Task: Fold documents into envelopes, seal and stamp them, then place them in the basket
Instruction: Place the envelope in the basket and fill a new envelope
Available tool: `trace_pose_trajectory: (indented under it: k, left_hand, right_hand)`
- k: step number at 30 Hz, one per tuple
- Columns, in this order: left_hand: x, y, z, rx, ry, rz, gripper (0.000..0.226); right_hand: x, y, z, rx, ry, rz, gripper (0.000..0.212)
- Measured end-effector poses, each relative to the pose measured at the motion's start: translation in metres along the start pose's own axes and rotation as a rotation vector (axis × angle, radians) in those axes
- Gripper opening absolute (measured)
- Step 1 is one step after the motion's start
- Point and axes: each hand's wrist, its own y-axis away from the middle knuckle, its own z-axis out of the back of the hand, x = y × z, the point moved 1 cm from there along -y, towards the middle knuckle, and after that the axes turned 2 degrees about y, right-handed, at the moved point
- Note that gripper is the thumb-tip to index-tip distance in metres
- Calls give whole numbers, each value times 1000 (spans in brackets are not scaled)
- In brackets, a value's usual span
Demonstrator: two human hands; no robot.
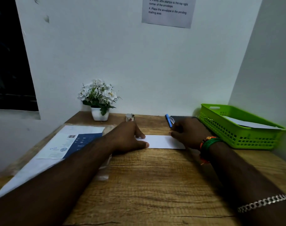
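Now flattening white rectangular paper envelope [161,141], long axis left-right at frame centre: left hand [129,137] pressing open-fingered, right hand [188,134] pinching its right end.

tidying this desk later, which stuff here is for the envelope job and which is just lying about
For the job: white envelope under both hands, green basket, stack of documents, blue pen.

Just lying about: flower pot, small cup, dark tablet.

Showing dim, cool, even light with soft shadows; bowing straight lines at the wide-angle edges; blurring the near left papers [41,167] and far right green basket [240,126].
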Motion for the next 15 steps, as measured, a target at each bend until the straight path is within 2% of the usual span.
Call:
trace_pose_trajectory:
  k: [1,5,9,12,15]
  left_hand:
    - [0,1,0,-5,1,-2,37]
    - [-3,2,-5,9,-16,-4,33]
    - [-12,2,-17,85,-10,-88,47]
    - [-16,-1,-22,130,-118,-149,41]
    - [-12,-5,-20,93,-178,-88,35]
  right_hand:
    - [3,0,-1,42,-47,47,3]
    - [11,-3,-13,231,-29,127,26]
    - [10,-4,-15,238,-46,122,28]
    - [11,-4,-14,256,-32,111,29]
    - [12,-4,-13,255,-41,88,28]
